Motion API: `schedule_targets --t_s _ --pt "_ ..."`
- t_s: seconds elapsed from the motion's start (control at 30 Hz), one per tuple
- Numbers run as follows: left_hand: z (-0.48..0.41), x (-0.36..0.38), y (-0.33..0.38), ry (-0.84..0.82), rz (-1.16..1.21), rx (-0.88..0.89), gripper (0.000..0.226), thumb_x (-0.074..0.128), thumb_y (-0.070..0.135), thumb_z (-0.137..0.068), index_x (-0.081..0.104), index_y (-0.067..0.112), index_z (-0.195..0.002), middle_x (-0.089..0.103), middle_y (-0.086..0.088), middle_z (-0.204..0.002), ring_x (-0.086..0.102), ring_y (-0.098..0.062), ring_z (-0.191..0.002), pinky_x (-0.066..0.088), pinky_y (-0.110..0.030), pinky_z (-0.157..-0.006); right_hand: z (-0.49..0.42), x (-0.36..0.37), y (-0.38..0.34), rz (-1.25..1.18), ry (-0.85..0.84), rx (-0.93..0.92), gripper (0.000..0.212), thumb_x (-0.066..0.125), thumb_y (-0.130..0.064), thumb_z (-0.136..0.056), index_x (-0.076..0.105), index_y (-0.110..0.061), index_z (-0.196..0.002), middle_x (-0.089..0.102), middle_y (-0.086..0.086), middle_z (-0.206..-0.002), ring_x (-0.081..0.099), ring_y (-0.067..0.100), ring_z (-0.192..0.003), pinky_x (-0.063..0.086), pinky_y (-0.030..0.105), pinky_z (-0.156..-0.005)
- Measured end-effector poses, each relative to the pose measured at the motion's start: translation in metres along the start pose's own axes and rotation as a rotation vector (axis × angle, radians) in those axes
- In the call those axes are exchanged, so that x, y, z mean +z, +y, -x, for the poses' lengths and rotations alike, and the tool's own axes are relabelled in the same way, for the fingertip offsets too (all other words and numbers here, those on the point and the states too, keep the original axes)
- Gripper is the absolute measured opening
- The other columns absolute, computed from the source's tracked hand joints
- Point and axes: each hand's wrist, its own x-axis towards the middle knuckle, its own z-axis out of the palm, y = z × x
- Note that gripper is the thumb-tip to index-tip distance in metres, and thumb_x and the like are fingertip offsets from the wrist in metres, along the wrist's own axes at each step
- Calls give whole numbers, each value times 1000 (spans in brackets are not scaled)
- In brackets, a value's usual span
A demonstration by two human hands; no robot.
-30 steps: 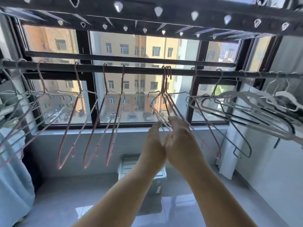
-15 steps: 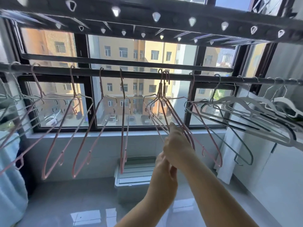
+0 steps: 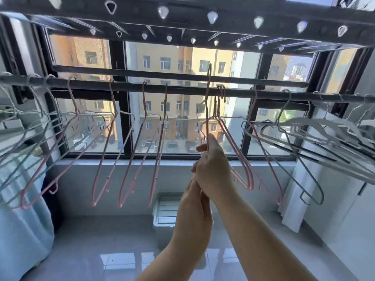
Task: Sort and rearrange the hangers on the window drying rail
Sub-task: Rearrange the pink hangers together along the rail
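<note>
A dark drying rail (image 3: 182, 88) runs across the window. Both my hands hold one pink wire hanger (image 3: 207, 110) upright, with its hook raised above the rail and free of it. My right hand (image 3: 213, 169) grips its neck; my left hand (image 3: 194, 201), just below, is closed on its lower part, which is mostly hidden. A bunch of pink hangers (image 3: 239, 159) still hangs on the rail just right of my hands. Several single pink hangers (image 3: 142, 159) hang spaced out to the left. Greenish hangers (image 3: 24, 138) crowd the far left, white and grey hangers (image 3: 324, 134) the right.
An overhead rack with clip pegs (image 3: 212, 17) spans the top. A white plastic box (image 3: 164, 211) stands on the tiled floor under the window sill. Light blue cloth (image 3: 20, 230) hangs at the left and white cloth (image 3: 294, 199) at the right.
My hands have closed on one pink hanger from the middle bunch and lifted it, so its hook now stands above the rail. The view has moved closer to the window.
</note>
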Motion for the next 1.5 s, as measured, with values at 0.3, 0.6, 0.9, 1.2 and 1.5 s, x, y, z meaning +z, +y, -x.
schedule_targets --t_s 0.3,0.6,0.9,1.2,1.5 --pt "8 -12 -7 31 10 -6 31 32 9 -83 57 9 -102 61 11 -85 56 6 -81 39 -4 -66 5 16 -2 -53 -105 19 52 40 8 -85 34 -10 -133 52 6 -110 61 30 -91 44 25 -65" --pt "28 -22 -1 62 48 -60 61 37 -15 -84 39 43 -102 54 23 -92 51 22 -88 37 3 -70 21 30 4 -48 -197 62 65 37 8 -84 23 -16 -143 46 -2 -107 60 23 -84 44 22 -58" --pt "37 -33 -5 59 -4 -78 51 40 -6 -89 41 44 -99 51 26 -97 49 20 -93 37 2 -75 31 37 2 -34 -260 53 52 37 -14 -96 18 -17 -145 47 6 -130 60 27 -103 53 31 -79" --pt "68 -1 -6 -134 161 -680 44 43 18 -92 23 16 -131 33 5 -125 36 -8 -110 27 -20 -87 26 -67 -3 438 250 -264 30 59 -18 -85 59 -21 -115 52 6 -117 48 18 -111 36 19 -96" --pt "21 27 25 -187 6 -143 43 48 19 -91 34 26 -131 39 14 -126 38 -1 -114 31 -19 -100 7 -74 29 784 185 -220 28 65 -14 -81 58 -14 -109 66 6 -99 65 18 -79 51 24 -67"
